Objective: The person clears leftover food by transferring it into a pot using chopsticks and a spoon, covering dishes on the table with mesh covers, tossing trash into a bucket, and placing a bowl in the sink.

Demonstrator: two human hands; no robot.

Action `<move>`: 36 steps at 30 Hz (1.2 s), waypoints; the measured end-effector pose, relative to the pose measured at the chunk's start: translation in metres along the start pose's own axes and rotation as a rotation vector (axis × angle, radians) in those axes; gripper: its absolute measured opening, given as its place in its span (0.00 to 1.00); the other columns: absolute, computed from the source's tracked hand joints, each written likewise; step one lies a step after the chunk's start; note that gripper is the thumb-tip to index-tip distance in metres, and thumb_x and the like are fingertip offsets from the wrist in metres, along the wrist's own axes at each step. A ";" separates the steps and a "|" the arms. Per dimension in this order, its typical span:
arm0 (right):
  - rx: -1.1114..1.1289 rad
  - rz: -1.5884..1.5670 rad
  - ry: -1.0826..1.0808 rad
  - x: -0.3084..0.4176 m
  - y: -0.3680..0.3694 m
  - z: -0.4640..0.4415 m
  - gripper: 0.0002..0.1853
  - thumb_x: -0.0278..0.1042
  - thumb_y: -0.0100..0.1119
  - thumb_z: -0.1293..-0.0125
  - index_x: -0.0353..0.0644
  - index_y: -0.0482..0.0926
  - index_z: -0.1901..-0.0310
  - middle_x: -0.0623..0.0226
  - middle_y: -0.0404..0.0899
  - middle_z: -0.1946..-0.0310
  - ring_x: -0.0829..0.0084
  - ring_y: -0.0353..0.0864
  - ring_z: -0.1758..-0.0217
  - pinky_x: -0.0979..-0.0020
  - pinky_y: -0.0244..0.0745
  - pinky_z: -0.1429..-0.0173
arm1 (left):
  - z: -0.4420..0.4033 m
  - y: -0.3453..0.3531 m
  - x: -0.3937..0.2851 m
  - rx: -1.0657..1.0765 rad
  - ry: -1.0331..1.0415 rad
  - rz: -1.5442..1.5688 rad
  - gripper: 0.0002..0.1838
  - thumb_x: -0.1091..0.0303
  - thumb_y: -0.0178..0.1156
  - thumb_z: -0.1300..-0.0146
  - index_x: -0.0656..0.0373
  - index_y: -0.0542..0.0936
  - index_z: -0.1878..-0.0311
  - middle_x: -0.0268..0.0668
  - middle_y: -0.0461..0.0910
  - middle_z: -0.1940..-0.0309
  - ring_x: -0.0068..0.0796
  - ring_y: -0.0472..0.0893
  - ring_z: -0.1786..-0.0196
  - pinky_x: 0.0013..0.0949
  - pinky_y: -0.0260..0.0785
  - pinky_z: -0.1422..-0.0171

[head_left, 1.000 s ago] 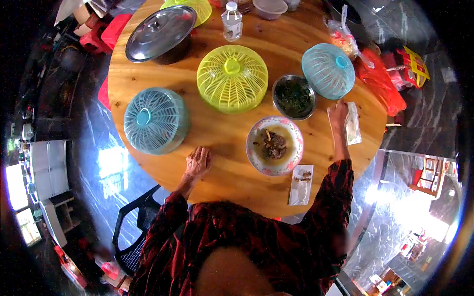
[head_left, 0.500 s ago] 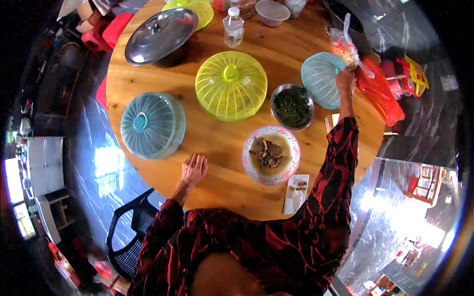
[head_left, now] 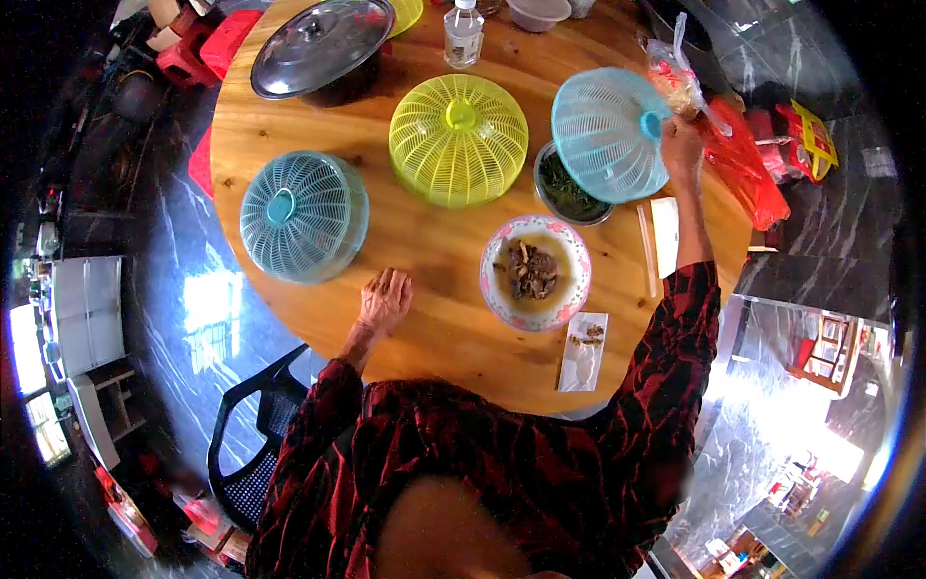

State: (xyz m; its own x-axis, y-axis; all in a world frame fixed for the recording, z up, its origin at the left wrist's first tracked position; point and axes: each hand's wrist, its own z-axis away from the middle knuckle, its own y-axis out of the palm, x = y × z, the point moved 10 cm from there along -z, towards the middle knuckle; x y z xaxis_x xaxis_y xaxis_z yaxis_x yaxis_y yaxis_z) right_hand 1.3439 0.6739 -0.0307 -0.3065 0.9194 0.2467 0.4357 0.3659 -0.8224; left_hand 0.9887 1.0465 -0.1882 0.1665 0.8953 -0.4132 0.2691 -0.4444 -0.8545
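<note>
My right hand (head_left: 683,142) grips the knob of a light blue mesh food cover (head_left: 603,130). The cover is raised and tilted, overlapping a metal bowl of dark leafy greens (head_left: 567,191). Below it stands a pink-flowered bowl (head_left: 492,275) with brown meat chunks in broth. On the tabletop near its front edge rests my left hand (head_left: 387,299), fingers extended and holding nothing. Closest to that hand is a second blue food cover (head_left: 299,222), standing on the table. A yellow food cover (head_left: 458,150) sits mid-table.
Chopsticks (head_left: 646,251) and a white napkin (head_left: 666,236) lie at the right. Food scraps lie on white paper (head_left: 582,362). A lidded dark pot (head_left: 323,48), a clear bottle (head_left: 463,39) and red plastic bags (head_left: 743,179) stand around the wooden table (head_left: 434,347). A black chair (head_left: 231,434) is at left.
The right hand has lifted the blue cover, swinging it left and tilting it over the greens bowl. The napkin and chopsticks are now uncovered. The whole view has shifted slightly; the left hand stays on the table.
</note>
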 end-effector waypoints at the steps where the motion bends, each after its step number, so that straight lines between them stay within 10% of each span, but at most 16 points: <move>1: -0.001 -0.002 0.000 0.001 0.004 0.008 0.10 0.36 0.51 0.40 0.38 0.76 0.69 0.47 0.76 0.70 0.45 0.76 0.64 0.53 0.70 0.62 | 0.002 0.002 0.002 -0.001 0.000 -0.002 0.04 0.70 0.54 0.44 0.58 0.69 0.69 0.41 0.70 0.75 0.43 0.73 0.74 0.41 0.67 0.72; 19: 0.147 -0.082 0.093 -0.032 0.069 0.042 0.11 0.37 0.54 0.40 0.37 0.77 0.71 0.58 0.76 0.84 0.66 0.77 0.83 0.66 0.71 0.75 | 0.000 0.006 -0.001 0.045 -0.018 -0.015 0.06 0.68 0.54 0.42 0.57 0.70 0.65 0.41 0.71 0.74 0.46 0.74 0.71 0.42 0.68 0.70; 22: 0.212 -0.098 0.168 -0.041 0.077 0.059 0.11 0.38 0.55 0.41 0.37 0.78 0.70 0.58 0.76 0.85 0.67 0.76 0.85 0.66 0.70 0.77 | 0.007 0.047 -0.014 0.286 -0.363 0.280 0.13 0.61 0.55 0.39 0.58 0.71 0.57 0.42 0.78 0.67 0.41 0.79 0.67 0.38 0.71 0.67; 23: 0.220 -0.134 0.185 -0.033 0.077 0.063 0.11 0.38 0.56 0.41 0.37 0.77 0.71 0.58 0.76 0.85 0.67 0.77 0.84 0.66 0.70 0.76 | 0.025 0.073 -0.025 0.116 -0.585 1.143 0.15 0.60 0.56 0.39 0.58 0.70 0.55 0.42 0.79 0.69 0.37 0.79 0.69 0.35 0.71 0.69; 25: 0.222 -0.176 0.200 -0.027 0.076 0.066 0.11 0.37 0.56 0.42 0.37 0.77 0.71 0.58 0.75 0.85 0.66 0.77 0.83 0.66 0.71 0.75 | 0.029 0.114 -0.066 0.183 -0.747 1.724 0.19 0.60 0.59 0.41 0.59 0.68 0.51 0.40 0.79 0.72 0.30 0.79 0.72 0.30 0.70 0.72; 26: 0.143 -0.090 0.083 -0.016 0.070 0.066 0.10 0.37 0.56 0.42 0.37 0.77 0.71 0.58 0.76 0.84 0.65 0.78 0.83 0.66 0.71 0.74 | 0.024 0.123 -0.085 0.446 -0.715 1.425 0.21 0.61 0.61 0.42 0.59 0.67 0.49 0.40 0.78 0.73 0.26 0.78 0.73 0.28 0.70 0.74; 34: 0.322 -0.093 0.169 -0.001 0.064 0.075 0.10 0.36 0.56 0.43 0.37 0.76 0.70 0.53 0.78 0.75 0.58 0.80 0.69 0.61 0.72 0.64 | 0.010 0.131 -0.089 0.258 -0.686 1.478 0.19 0.69 0.57 0.42 0.60 0.68 0.48 0.38 0.78 0.73 0.23 0.79 0.76 0.26 0.73 0.76; 36: -0.143 0.263 -0.108 0.034 0.021 0.071 0.12 0.37 0.58 0.43 0.37 0.74 0.63 0.49 0.76 0.63 0.54 0.77 0.57 0.58 0.70 0.56 | 0.021 0.125 -0.073 0.223 -0.837 1.359 0.20 0.74 0.54 0.43 0.60 0.67 0.46 0.37 0.78 0.71 0.23 0.79 0.75 0.25 0.72 0.77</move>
State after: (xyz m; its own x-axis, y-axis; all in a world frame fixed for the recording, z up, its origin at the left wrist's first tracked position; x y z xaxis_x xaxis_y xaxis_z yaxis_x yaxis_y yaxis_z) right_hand 1.2826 0.7022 -0.0765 -0.2520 0.9673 -0.0270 0.6241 0.1411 -0.7685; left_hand 0.9901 0.9263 -0.2711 -0.4039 -0.3402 -0.8492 0.2132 -0.9377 0.2742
